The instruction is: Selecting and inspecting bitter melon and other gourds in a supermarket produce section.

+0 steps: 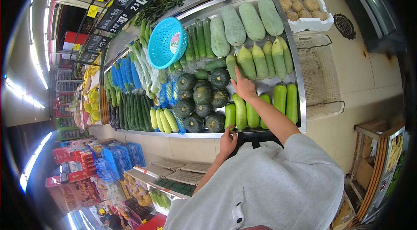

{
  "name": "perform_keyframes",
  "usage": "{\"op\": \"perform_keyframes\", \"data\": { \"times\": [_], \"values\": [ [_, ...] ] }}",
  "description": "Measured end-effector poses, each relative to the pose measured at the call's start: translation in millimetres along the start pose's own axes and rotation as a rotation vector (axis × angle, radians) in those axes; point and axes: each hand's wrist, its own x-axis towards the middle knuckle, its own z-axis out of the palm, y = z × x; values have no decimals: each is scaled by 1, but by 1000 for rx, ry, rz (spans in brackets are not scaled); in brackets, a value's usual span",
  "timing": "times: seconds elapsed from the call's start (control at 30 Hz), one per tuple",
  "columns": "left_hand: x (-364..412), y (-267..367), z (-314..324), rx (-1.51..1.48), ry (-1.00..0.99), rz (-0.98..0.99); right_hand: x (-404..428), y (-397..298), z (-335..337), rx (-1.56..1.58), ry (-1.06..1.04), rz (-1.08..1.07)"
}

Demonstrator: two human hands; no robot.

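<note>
My right hand [243, 86] reaches across the metal-edged produce stand [198, 135]. Its index finger and thumb are at the lower end of a green radish [231, 64], leftmost in a row of green radishes [259, 62]; whether they grip it is unclear. My left hand [228, 141] is at the stand's front edge, empty, with loosely bent fingers near the bottom of a light green gourd [230, 114]. More such gourds stand under my right forearm, which partly hides them. Dark green kabocha pumpkins [202, 94] are heaped left of my right hand.
Large pale wax gourds [233, 26] lie behind the radishes. A turquoise plastic basket [159, 43] tilts over long green vegetables. Cucumbers [135, 111] and pale yellow-green squashes [163, 120] lie at left. On the right are a plastic crate [317, 70] and a white foam box [311, 24] of brown tubers.
</note>
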Motion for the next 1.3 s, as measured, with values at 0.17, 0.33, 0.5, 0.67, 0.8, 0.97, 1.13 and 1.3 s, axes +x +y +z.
{"op": "perform_keyframes", "data": {
  "times": [0.17,0.33,0.5,0.67,0.8,0.97,1.13,1.3],
  "values": [
    [-14,-50,-18,4,-60,13,8,14,22,-118,13,195],
    [-20,-108,-50,-135,-135,-17,-13,11,16,-117,-2,226],
    [-11,-177,-82,-215,-187,9,-82,72,19,181,324,161],
    [-12,-243,-90,-252,-180,-83,-87,81,-34,59,471,201],
    [-14,-247,-80,-260,-158,-356,-54,82,-62,-280,415,267],
    [-56,-346,-39,158,-17,-284,1,52,-70,-299,139,328],
    [-50,-262,-40,234,68,-479,11,80,-68,-199,94,351],
    [-55,-286,-30,83,-102,-356,4,89,-83,22,271,267]
  ]
}}
